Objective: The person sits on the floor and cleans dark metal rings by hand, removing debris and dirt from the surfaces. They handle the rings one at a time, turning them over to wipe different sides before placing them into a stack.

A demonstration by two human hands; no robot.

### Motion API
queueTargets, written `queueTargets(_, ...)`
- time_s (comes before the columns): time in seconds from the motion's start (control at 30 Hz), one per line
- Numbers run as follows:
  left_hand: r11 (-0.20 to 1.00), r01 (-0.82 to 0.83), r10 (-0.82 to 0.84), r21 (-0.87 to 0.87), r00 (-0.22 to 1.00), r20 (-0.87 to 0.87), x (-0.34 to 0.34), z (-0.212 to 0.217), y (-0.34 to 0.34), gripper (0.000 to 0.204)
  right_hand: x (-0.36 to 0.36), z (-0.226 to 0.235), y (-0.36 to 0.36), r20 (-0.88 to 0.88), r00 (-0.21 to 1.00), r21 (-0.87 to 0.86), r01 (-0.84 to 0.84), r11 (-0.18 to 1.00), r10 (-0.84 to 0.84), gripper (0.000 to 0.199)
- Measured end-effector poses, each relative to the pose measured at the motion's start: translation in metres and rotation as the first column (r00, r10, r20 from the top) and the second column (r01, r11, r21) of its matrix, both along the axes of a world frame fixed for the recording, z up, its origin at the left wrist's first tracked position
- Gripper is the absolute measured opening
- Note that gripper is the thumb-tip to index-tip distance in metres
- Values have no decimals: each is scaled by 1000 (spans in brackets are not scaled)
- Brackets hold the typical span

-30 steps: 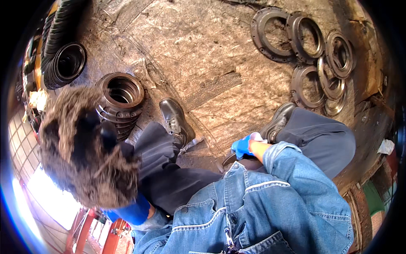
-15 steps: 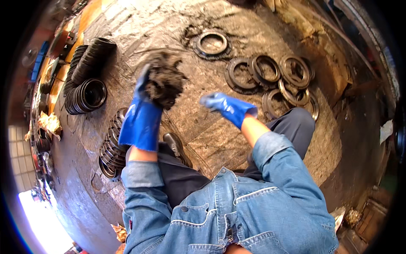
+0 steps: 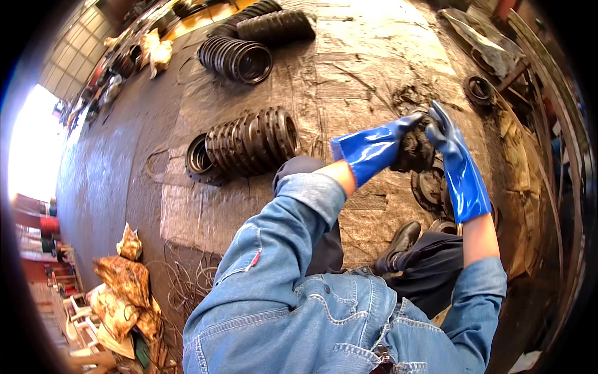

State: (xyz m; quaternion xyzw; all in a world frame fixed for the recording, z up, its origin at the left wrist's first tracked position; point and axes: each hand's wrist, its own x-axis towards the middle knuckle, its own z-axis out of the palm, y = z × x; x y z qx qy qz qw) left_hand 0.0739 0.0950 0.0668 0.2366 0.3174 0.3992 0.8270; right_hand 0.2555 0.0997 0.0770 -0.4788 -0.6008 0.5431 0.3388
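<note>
While left hand (image 3: 380, 146) grips dirty rag wad (image 3: 414, 149), right hand (image 3: 458, 165) clasps its far side.

Between our left hand (image 3: 380, 146) and right hand (image 3: 458, 165) sits a wad of fibre (image 3: 414, 148), above the discs (image 3: 433, 187) before our shoe (image 3: 398, 243), with the row of rings (image 3: 249, 142) lying to the left.

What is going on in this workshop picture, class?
A person in a denim jacket and blue rubber gloves holds a dark, grimy wad up between both hands: the left hand grips it from one side, the right hand from the other. Below them, dirty metal rings lie on the floor, and a row of stacked rings lies on its side to the left.
</note>
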Motion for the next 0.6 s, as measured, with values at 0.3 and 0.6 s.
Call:
queueTargets(0.3,936,-342,343,87,939,3,47,-29,12,68,-4,-14,-14,592,805,439,-280,854,-40,122)
queueTargets(0.6,989,150,-150,1,988,23,30,-27,-6,83,9,24,-39,446,894,328,-111,938,-50,68)
